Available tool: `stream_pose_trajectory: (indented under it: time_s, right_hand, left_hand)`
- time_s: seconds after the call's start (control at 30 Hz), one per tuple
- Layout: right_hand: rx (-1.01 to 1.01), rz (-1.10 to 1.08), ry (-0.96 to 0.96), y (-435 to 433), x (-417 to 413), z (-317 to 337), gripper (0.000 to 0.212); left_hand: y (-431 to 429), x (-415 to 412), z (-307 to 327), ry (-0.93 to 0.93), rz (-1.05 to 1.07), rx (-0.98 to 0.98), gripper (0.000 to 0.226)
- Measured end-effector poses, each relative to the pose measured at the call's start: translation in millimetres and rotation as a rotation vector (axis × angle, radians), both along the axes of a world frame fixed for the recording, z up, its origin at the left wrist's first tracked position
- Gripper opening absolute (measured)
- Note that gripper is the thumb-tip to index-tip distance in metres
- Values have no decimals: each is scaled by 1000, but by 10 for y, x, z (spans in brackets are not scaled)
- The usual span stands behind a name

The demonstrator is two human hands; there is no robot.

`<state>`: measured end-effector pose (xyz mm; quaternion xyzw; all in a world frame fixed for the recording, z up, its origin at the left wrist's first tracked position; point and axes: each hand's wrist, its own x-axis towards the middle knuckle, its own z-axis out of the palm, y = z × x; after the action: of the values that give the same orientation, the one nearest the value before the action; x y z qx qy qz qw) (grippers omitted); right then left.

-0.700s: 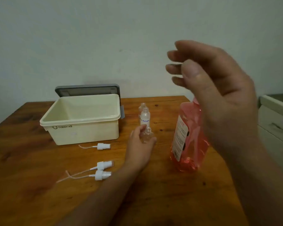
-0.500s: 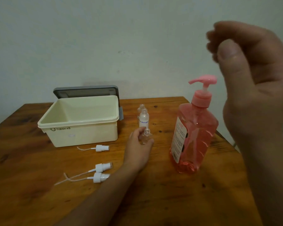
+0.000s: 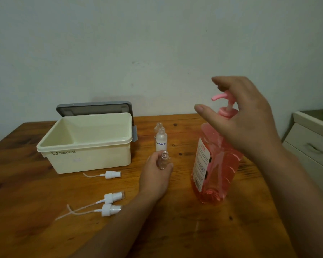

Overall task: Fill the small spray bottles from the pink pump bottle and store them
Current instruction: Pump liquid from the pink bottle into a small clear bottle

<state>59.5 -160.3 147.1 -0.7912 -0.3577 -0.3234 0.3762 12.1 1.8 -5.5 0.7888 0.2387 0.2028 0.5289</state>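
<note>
The big pink see-through pump bottle (image 3: pixel 215 161) stood upright on the brown wooden table (image 3: pixel 175 229). The right hand (image 3: pixel 248 120) hung over its pump top with fingers spread apart, gripping nothing. Just left of the pink bottle, the left hand (image 3: pixel 155 177) was wrapped around a small clear open spray bottle (image 3: pixel 163 161), held upright. Behind that hand, still left of the pink bottle, stood two more small clear bottles (image 3: pixel 161 139). Far left of the pink bottle sat an open cream plastic box (image 3: pixel 86 146). Three white spray caps (image 3: pixel 110 200) with thin tubes lay in front of the box
</note>
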Motion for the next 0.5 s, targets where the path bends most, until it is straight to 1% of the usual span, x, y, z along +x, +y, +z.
stream_pose_trajectory:
  time_s: [0.2,0.33,0.43,0.5]
  right_hand:
    - [34,-22,-21,50,69,-55,51]
    - [23,-56,-37,71,92,-96,39]
    - [38,-51,-35,63,101,-117,30]
    - [47,-52,-49,51,108,-117,26]
  left_hand:
    - [-2,-2,-1,-8,1,-11,49]
    - [-29,-38,24,-29,-1,-14,46]
    - [-80,-96,105,-86,-24,-41,42]
    - [-138,-150,234,-169,-62,-98,36]
